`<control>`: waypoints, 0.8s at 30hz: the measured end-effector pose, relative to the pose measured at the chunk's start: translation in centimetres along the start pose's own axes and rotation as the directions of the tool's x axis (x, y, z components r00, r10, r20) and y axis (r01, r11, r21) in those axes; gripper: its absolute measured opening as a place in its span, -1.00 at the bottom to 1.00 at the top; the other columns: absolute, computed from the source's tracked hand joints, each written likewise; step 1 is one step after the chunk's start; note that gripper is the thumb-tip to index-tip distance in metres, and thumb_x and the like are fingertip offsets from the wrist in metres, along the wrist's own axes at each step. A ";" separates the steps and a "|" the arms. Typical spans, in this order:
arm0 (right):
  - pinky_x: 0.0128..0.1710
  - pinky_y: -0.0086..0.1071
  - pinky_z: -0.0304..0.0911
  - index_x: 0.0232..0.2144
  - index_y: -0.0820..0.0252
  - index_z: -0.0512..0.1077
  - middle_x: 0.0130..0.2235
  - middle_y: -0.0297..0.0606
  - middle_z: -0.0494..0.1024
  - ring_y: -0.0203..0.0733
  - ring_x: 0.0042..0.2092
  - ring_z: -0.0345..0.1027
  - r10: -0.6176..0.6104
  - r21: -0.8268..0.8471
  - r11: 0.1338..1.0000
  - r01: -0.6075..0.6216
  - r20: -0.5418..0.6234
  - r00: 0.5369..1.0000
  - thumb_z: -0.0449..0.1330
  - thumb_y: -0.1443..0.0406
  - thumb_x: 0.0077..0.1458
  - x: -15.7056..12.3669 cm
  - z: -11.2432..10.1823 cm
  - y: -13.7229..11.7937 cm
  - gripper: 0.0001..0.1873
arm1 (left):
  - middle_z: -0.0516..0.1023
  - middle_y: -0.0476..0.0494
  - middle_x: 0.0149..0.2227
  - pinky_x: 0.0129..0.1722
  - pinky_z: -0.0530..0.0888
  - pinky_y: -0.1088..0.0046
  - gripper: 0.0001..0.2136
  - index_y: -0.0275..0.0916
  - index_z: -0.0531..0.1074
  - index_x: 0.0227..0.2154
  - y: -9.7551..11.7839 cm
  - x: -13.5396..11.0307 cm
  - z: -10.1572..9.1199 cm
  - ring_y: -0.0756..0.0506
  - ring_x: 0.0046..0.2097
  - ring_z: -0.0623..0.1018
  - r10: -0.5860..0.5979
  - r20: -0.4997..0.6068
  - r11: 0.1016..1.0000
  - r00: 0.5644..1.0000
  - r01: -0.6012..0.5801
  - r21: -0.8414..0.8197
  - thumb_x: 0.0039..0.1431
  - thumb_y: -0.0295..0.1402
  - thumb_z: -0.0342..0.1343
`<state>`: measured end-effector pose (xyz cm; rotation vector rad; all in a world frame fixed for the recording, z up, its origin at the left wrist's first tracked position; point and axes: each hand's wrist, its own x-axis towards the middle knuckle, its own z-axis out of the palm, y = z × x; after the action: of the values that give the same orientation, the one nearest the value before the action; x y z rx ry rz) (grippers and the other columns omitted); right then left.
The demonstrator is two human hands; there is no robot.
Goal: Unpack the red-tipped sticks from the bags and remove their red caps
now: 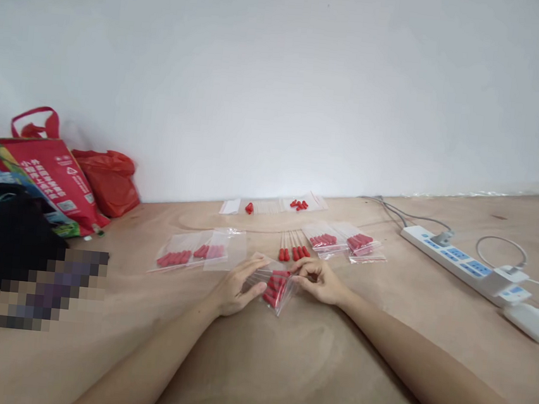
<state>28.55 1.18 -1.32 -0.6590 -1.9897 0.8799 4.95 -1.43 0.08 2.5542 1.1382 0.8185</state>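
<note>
Both my hands meet over a small clear plastic bag (276, 290) with several red-tipped sticks inside, lying on the wooden table (254, 365). My left hand (237, 285) holds the bag's left edge with fingers curled on it. My right hand (321, 282) pinches the bag's top right edge. Just beyond the hands lie loose red-tipped sticks (293, 250). Filled clear bags lie to the left (193, 253) and to the right (342, 241).
At the wall lie more clear bags and red pieces (299, 204). A white power strip (464, 264) with cables and a plugged adapter runs along the right. Red bags (61, 182) and a black bag (3, 237) stand at the left.
</note>
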 end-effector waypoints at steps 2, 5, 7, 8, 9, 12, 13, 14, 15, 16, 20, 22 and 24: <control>-0.31 -0.37 0.25 -0.60 0.23 0.38 -0.35 -0.22 0.43 -0.27 -0.33 0.34 0.034 0.034 0.999 -0.035 0.032 0.999 0.16 0.31 -0.06 -0.4 -0.4 0.2 -0.85 | 0.27 -0.18 0.08 0.06 0.25 0.24 -0.55 -0.18 0.17 0.04 0.2 -0.2 -0.1 -0.16 0.10 0.27 0.002 0.123 1.000 0.992 -0.004 0.017 0.07 -0.24 0.01; -0.30 -0.37 0.24 -0.47 0.21 0.44 -0.31 -0.22 0.41 -0.27 -0.30 0.32 0.045 -0.031 0.999 -0.045 0.025 0.999 0.19 0.31 -0.10 -0.6 -0.3 0.7 -0.92 | 0.33 -0.17 0.03 0.03 0.28 0.23 -0.56 -0.17 0.20 0.02 0.8 -0.6 -0.3 -0.16 0.05 0.31 -0.018 0.178 0.998 0.984 0.008 0.058 0.04 -0.25 0.03; -0.25 -0.34 0.22 -0.47 0.20 0.46 -0.27 -0.21 0.38 -0.24 -0.25 0.29 0.038 -0.162 0.986 -0.045 -0.047 0.998 0.21 0.31 -0.11 -0.6 -0.2 0.9 -0.91 | 0.37 -0.17 -0.01 0.01 0.29 0.23 -0.59 -0.18 0.24 -0.01 1.3 -0.9 -0.6 -0.15 0.01 0.35 -0.019 0.151 0.997 0.988 0.008 0.071 0.04 -0.27 0.03; -0.23 -0.32 0.20 -0.48 0.19 0.48 -0.27 -0.21 0.36 -0.23 -0.23 0.27 0.028 -0.234 0.971 -0.045 -0.077 0.997 0.21 0.31 -0.11 -0.6 -0.1 1.0 -0.92 | 0.40 -0.17 -0.04 -0.01 0.31 0.24 -0.61 -0.19 0.25 -0.03 1.5 -1.1 -0.6 -0.15 -0.01 0.37 -0.012 0.136 0.998 0.991 0.003 0.068 0.04 -0.28 0.03; -0.21 -0.31 0.18 -0.48 0.19 0.48 -0.27 -0.21 0.35 -0.22 -0.22 0.25 0.015 -0.298 0.954 -0.042 -0.092 0.996 0.21 0.30 -0.11 -0.5 -0.1 1.0 -0.91 | 0.42 -0.17 -0.07 -0.04 0.33 0.25 -0.62 -0.19 0.27 -0.05 1.6 -1.2 -0.7 -0.13 -0.05 0.39 -0.003 0.123 0.998 0.992 -0.004 0.058 0.03 -0.29 0.03; -0.23 -0.30 0.15 -0.45 0.18 0.50 -0.36 -0.24 0.33 -0.23 -0.27 0.21 -0.013 -0.429 0.903 -0.006 -0.041 0.999 0.22 0.22 -0.10 -0.4 0.0 0.7 -0.85 | 0.45 -0.17 -0.14 -0.12 0.37 0.30 -0.67 -0.20 0.30 -0.09 1.8 -1.4 -0.7 -0.11 -0.13 0.42 0.000 0.080 0.999 0.997 -0.002 0.032 0.04 -0.30 0.04; -0.25 -0.30 0.14 -0.43 0.17 0.50 -0.39 -0.26 0.32 -0.24 -0.30 0.20 -0.013 -0.445 0.895 0.008 -0.008 1.000 0.22 0.19 -0.09 -0.3 0.1 0.5 -0.81 | 0.46 -0.17 -0.15 -0.14 0.38 0.31 -0.67 -0.20 0.30 -0.10 1.8 -1.5 -0.7 -0.11 -0.14 0.43 -0.007 0.063 1.000 0.998 0.005 0.030 0.03 -0.30 0.04; -0.26 -0.31 0.13 -0.40 0.16 0.50 -0.42 -0.28 0.32 -0.25 -0.32 0.19 -0.008 -0.449 0.894 0.020 0.028 1.000 0.21 0.16 -0.08 -0.3 0.1 0.4 -0.78 | 0.46 -0.16 -0.17 -0.15 0.38 0.30 -0.67 -0.19 0.30 -0.10 1.8 -1.5 -0.6 -0.11 -0.15 0.43 -0.016 0.050 0.999 0.999 0.015 0.031 0.03 -0.30 0.05; -0.26 -0.32 0.13 -0.36 0.16 0.49 -0.45 -0.30 0.32 -0.25 -0.33 0.19 0.000 -0.443 0.896 0.027 0.061 0.998 0.20 0.14 -0.07 -0.2 0.2 0.2 -0.75 | 0.46 -0.16 -0.18 -0.16 0.38 0.30 -0.67 -0.19 0.31 -0.10 1.8 -1.5 -0.6 -0.11 -0.16 0.43 -0.025 0.039 0.999 0.999 0.024 0.033 0.03 -0.29 0.05; -0.26 -0.32 0.13 -0.32 0.15 0.48 -0.45 -0.30 0.32 -0.25 -0.34 0.19 0.009 -0.429 0.903 0.031 0.091 0.996 0.19 0.12 -0.07 -0.2 0.2 0.0 -0.72 | 0.47 -0.15 -0.19 -0.16 0.38 0.30 -0.67 -0.18 0.31 -0.11 1.8 -1.5 -0.5 -0.11 -0.17 0.43 -0.033 0.030 0.999 0.999 0.032 0.035 0.03 -0.29 0.06; -0.18 -0.31 0.14 -0.15 0.13 0.40 -0.33 -0.27 0.38 -0.21 -0.24 0.23 0.039 -0.308 0.951 0.005 0.139 0.990 0.27 0.11 -0.18 0.1 0.6 -0.3 -0.52 | 0.47 -0.14 -0.21 -0.18 0.39 0.32 -0.69 -0.19 0.31 -0.12 1.7 -1.4 -0.3 -0.10 -0.19 0.44 -0.055 -0.007 0.997 0.998 0.055 0.045 0.03 -0.31 0.05; -0.11 -0.28 0.13 -0.10 0.13 0.37 -0.23 -0.23 0.38 -0.17 -0.15 0.24 0.047 -0.256 0.967 -0.009 0.146 0.988 0.31 0.12 -0.26 0.1 0.7 -0.4 -0.41 | 0.47 -0.15 -0.21 -0.18 0.39 0.33 -0.71 -0.20 0.32 -0.13 1.6 -1.4 -0.2 -0.10 -0.18 0.44 -0.050 -0.018 0.997 0.999 0.051 0.050 0.04 -0.32 0.04; -0.07 -0.25 0.10 -0.09 0.14 0.35 -0.16 -0.19 0.37 -0.14 -0.10 0.22 0.061 -0.261 0.965 -0.019 0.155 0.986 0.33 0.13 -0.29 0.2 0.8 -0.5 -0.36 | 0.47 -0.15 -0.21 -0.18 0.39 0.34 -0.72 -0.21 0.32 -0.14 1.6 -1.5 -0.2 -0.09 -0.18 0.44 -0.038 -0.012 0.998 0.999 0.039 0.051 0.05 -0.32 0.03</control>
<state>27.75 0.73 -1.14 -0.7986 -2.2697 0.7213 5.02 -3.59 0.34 2.5634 1.2234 0.8050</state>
